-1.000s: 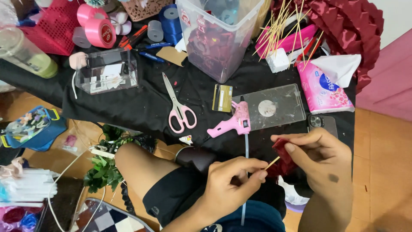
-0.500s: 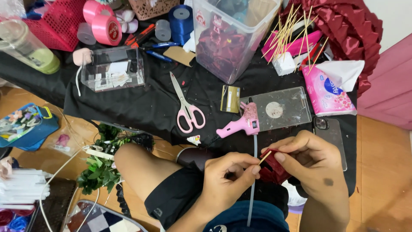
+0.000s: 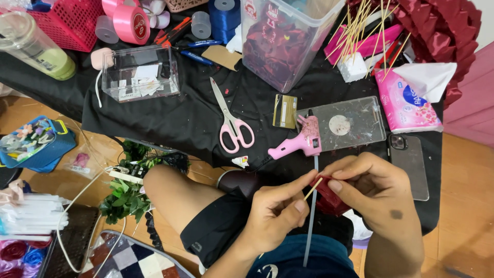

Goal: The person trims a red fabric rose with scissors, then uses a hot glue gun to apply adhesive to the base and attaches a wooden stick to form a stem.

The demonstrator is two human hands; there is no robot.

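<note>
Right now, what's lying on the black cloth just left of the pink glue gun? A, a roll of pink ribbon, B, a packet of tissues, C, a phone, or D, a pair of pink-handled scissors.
D: the pink-handled scissors lie on the black cloth just left of the pink glue gun, blades pointing away from the person.

A pink tissue pack [image 3: 409,103] with a blue oval label lies at the upper right of the bench, a dark blank phone screen [image 3: 410,164] just below it, and a white-labelled green bottle [image 3: 38,49] lies upper left.
</note>
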